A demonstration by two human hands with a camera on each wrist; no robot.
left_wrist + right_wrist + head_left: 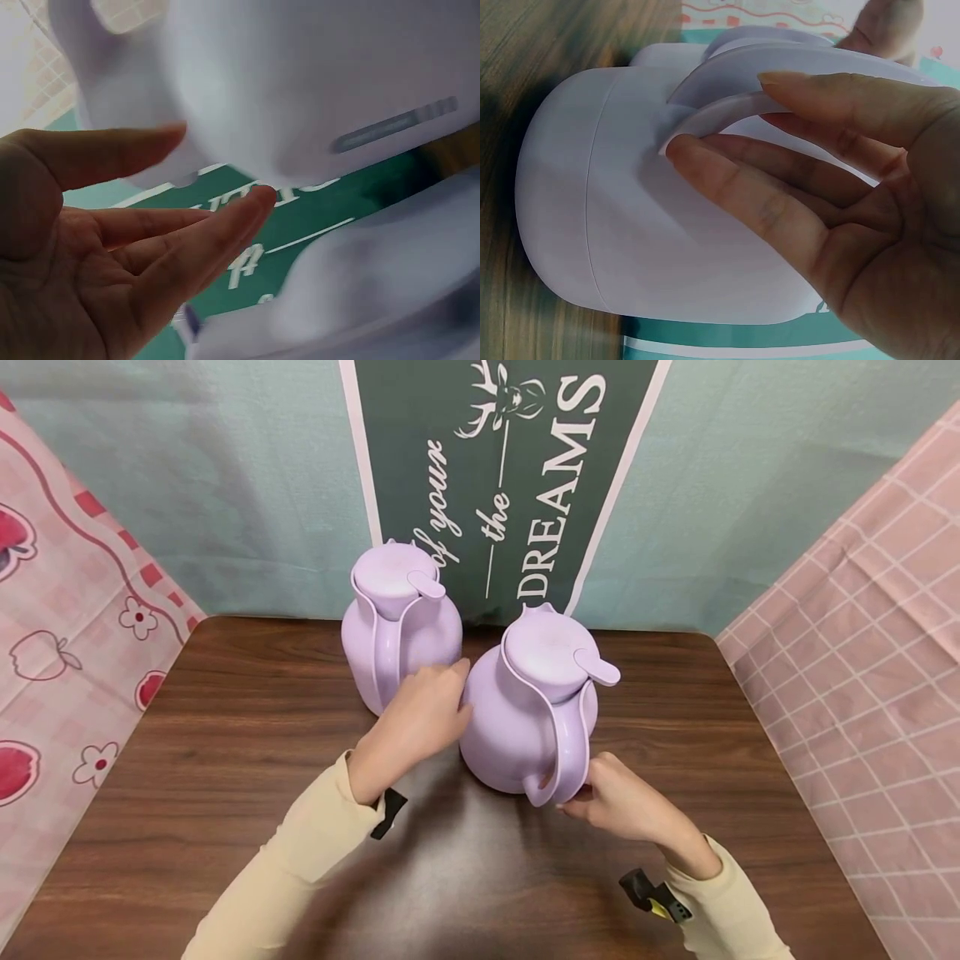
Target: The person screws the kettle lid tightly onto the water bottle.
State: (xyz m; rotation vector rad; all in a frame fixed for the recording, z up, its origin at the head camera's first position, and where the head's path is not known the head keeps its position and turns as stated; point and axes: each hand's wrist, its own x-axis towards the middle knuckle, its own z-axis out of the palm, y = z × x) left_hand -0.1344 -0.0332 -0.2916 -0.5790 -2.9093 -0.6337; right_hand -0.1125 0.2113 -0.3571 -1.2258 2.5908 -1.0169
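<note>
Two pale purple insulated jugs with flat lids stand upright on the table. The left jug (437, 639) is farther back; the right jug (501, 718) is nearer. My left hand (423, 712) is between them, beside the right jug's body. Its fingers are nearly straight in the left wrist view, and whether the thumb touches the jug (262, 82) is unclear. With thumb and fingers about its lower part, my right hand (618, 797) holds the right jug's handle (573, 747). A grey strip (394, 126) marks that jug's side in the left wrist view.
The dark wooden table (247, 718) ends at a green cloth backdrop (247, 485) with printed lettering. Pink patterned cloth (67, 635) hangs at the left, and pink checked cloth (862, 693) at the right. Both jugs stand near the back edge.
</note>
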